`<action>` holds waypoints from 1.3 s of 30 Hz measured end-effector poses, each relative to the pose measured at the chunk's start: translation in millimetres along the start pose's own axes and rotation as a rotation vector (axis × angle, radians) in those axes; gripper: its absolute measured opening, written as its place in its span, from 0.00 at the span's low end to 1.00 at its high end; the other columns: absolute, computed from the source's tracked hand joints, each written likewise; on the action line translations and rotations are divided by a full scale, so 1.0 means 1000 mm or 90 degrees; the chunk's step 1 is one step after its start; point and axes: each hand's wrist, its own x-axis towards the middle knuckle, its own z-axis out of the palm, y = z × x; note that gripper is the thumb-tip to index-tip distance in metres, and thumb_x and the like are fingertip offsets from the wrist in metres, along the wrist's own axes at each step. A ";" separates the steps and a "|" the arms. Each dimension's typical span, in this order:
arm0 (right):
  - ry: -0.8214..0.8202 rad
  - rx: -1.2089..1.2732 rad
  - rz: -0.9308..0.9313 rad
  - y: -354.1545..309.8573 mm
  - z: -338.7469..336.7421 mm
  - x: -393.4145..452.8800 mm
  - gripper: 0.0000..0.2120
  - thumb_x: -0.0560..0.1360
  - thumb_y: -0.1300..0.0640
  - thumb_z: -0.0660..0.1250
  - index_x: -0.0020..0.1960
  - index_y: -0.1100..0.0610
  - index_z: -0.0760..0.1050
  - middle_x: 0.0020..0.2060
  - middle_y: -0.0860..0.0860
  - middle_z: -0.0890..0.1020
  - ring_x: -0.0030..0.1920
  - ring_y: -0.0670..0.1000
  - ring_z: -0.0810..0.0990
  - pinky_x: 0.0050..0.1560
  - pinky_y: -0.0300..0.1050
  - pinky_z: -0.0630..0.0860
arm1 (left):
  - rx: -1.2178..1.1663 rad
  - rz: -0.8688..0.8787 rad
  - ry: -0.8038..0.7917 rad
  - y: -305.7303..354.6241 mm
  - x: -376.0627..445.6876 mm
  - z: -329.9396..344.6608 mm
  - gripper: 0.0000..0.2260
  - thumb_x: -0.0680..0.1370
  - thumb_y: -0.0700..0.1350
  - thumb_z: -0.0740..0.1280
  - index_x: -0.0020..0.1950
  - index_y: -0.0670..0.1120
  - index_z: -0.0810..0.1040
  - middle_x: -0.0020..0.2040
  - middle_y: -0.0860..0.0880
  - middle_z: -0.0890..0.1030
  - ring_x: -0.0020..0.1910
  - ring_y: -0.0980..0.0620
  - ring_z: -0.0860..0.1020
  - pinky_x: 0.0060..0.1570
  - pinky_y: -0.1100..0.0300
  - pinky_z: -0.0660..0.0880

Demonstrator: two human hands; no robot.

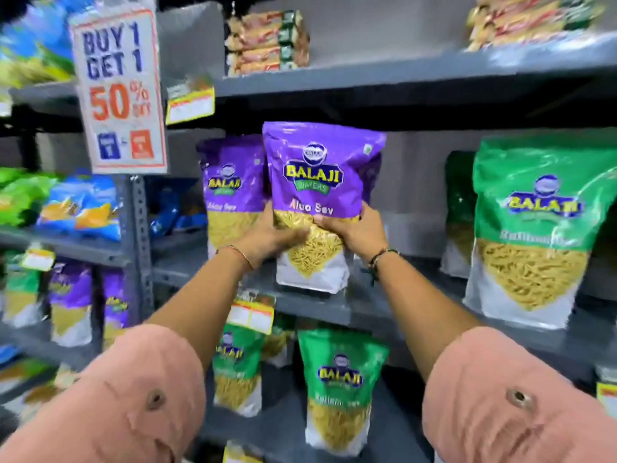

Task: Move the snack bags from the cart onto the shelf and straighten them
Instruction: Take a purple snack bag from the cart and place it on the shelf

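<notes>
Both your hands, left grip (273, 237) and right grip (355, 233), clasp the upright purple bag (320, 182) just above the shelf (334, 309)

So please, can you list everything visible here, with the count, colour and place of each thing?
Held Aloo Sev bag: one, purple, middle shelf, in both hands.
Second Aloo Sev bag: one, purple, just behind-left of it.
Large green bag: one, right on the same shelf.
Lower green bags: at least two, shelf below.
Offer sign: one, white with blue and red print, upper left.
Red-green packets: one stack, top shelf.
Blue bags: several, blurred, left rack.
Shelf: grey metal.
Left hand: fingers on the bag's lower left.
Right hand: fingers on its lower right.
Sleeves: two, pink.
</notes>
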 end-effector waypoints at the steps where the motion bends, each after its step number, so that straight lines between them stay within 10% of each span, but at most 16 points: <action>1: 0.023 -0.010 -0.003 0.006 -0.004 0.008 0.20 0.60 0.64 0.80 0.49 0.54 0.79 0.40 0.45 0.84 0.35 0.37 0.82 0.36 0.31 0.77 | 0.019 0.022 -0.022 -0.005 0.012 0.005 0.25 0.68 0.34 0.73 0.57 0.50 0.67 0.47 0.54 0.81 0.41 0.63 0.81 0.38 0.69 0.77; 5: 0.061 -0.024 0.045 0.049 -0.009 0.025 0.25 0.60 0.61 0.81 0.55 0.56 0.78 0.46 0.49 0.86 0.44 0.47 0.84 0.48 0.43 0.81 | 0.050 -0.013 -0.028 -0.038 0.043 0.016 0.37 0.62 0.33 0.77 0.66 0.43 0.64 0.57 0.46 0.79 0.54 0.52 0.80 0.51 0.61 0.78; 9: 0.068 -0.028 0.034 0.074 -0.008 0.031 0.21 0.59 0.55 0.80 0.50 0.49 0.77 0.37 0.37 0.86 0.38 0.37 0.83 0.36 0.30 0.77 | -0.031 -0.028 -0.009 -0.073 0.055 0.021 0.30 0.64 0.36 0.76 0.61 0.46 0.68 0.50 0.52 0.80 0.41 0.65 0.82 0.36 0.73 0.76; 15: 0.007 0.044 0.066 0.056 -0.013 0.044 0.28 0.61 0.50 0.80 0.58 0.55 0.76 0.50 0.50 0.85 0.45 0.45 0.85 0.44 0.39 0.80 | -0.036 -0.011 -0.036 -0.084 0.055 0.024 0.39 0.61 0.34 0.78 0.63 0.50 0.60 0.55 0.55 0.75 0.50 0.62 0.76 0.43 0.73 0.75; 27: 0.129 0.019 -0.024 0.016 -0.020 0.073 0.03 0.73 0.57 0.71 0.42 0.53 0.77 0.41 0.53 0.82 0.43 0.52 0.79 0.41 0.43 0.76 | 0.079 -0.049 -0.006 -0.089 0.058 0.016 0.51 0.48 0.56 0.81 0.65 0.52 0.59 0.62 0.50 0.75 0.61 0.50 0.74 0.63 0.54 0.70; 32: -0.003 -0.028 0.110 0.057 -0.019 0.047 0.21 0.66 0.63 0.77 0.52 0.51 0.71 0.45 0.49 0.82 0.42 0.45 0.82 0.38 0.34 0.78 | 0.082 -0.055 -0.054 -0.088 0.060 0.011 0.47 0.56 0.45 0.82 0.65 0.49 0.56 0.64 0.50 0.71 0.65 0.49 0.70 0.63 0.55 0.67; 35: -0.047 -0.071 0.184 0.085 -0.020 0.029 0.34 0.61 0.65 0.79 0.62 0.55 0.68 0.52 0.50 0.81 0.54 0.50 0.81 0.56 0.47 0.78 | 0.089 -0.080 -0.101 -0.090 0.059 0.003 0.47 0.57 0.41 0.81 0.69 0.46 0.57 0.67 0.48 0.72 0.66 0.48 0.70 0.69 0.50 0.66; 39: -0.046 -0.054 0.200 0.102 -0.017 0.019 0.31 0.61 0.65 0.79 0.59 0.55 0.70 0.49 0.46 0.82 0.55 0.51 0.81 0.59 0.48 0.77 | 0.076 -0.102 -0.081 -0.096 0.059 -0.001 0.39 0.59 0.36 0.80 0.66 0.44 0.67 0.62 0.45 0.78 0.62 0.47 0.75 0.64 0.55 0.69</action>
